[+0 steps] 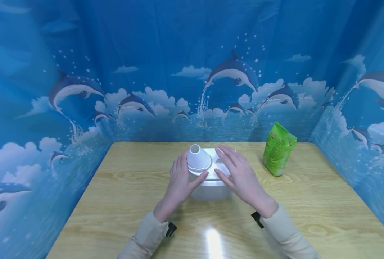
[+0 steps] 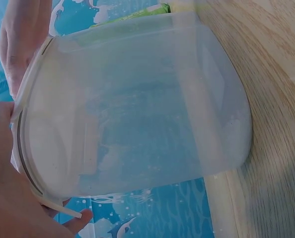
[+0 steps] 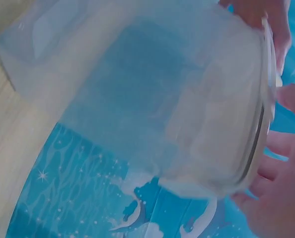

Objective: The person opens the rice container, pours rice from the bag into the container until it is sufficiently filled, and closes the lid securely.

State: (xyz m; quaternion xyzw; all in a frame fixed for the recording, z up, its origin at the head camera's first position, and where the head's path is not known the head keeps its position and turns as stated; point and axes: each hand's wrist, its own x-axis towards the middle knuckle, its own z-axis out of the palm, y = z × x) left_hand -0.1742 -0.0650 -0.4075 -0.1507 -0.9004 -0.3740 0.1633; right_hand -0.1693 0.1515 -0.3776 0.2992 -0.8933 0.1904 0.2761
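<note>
A translucent plastic container [image 1: 211, 193] with a white lid [image 1: 216, 176] stands upright on the wooden table. A white cone-shaped spout [image 1: 199, 161], open at its tip, sits on the lid's left part. My left hand [image 1: 179, 180] grips the lid's left side, thumb at the front edge and fingers along the far side. In the left wrist view, a fingertip [image 2: 80, 221] lies at a thin white tab jutting from the rim. With bent fingers, my right hand [image 1: 243, 176] holds the lid's right side. Its thumb and fingers meet the rim in the right wrist view.
A green printed bag [image 1: 278, 149] stands toward the back right of the wooden table [image 1: 130, 194]. Blue curtains [image 1: 166, 46] with dolphins and clouds enclose the table at the back and both sides.
</note>
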